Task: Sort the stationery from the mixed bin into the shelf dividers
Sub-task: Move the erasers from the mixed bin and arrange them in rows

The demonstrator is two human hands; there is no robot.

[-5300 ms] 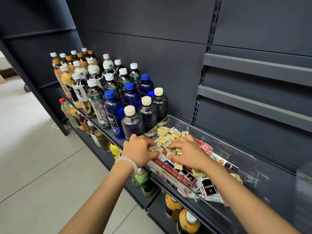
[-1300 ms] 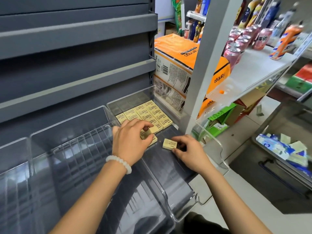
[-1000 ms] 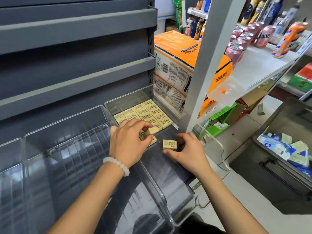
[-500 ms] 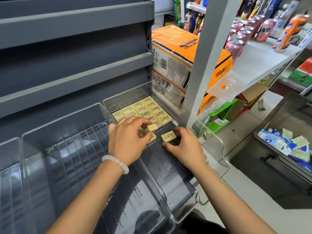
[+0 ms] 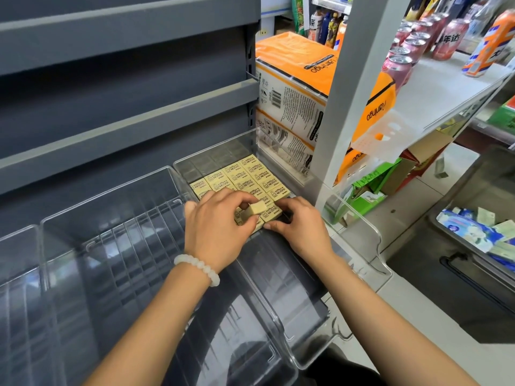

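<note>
Several cream-yellow erasers [image 5: 245, 176] lie in neat rows at the back of a clear plastic shelf divider [image 5: 359, 218]. My left hand [image 5: 214, 227] holds a few more erasers, one eraser [image 5: 257, 208] sticking out between thumb and fingers. My right hand [image 5: 295, 224] pinches a single eraser [image 5: 271, 214] flat against the front row, its fingertips on the eraser's near edge. Both hands sit over the divider's middle.
An empty clear divider [image 5: 111, 238] stands to the left on the dark grey shelf. Orange tissue packs [image 5: 301, 87] sit behind the right divider. A white shelf post [image 5: 354, 87], drink cans [image 5: 401, 59] and a bin of mixed packets [image 5: 479, 232] are to the right.
My right hand has carried its eraser back from the divider's open middle up against the front row. The left hand stayed put, holding its erasers.
</note>
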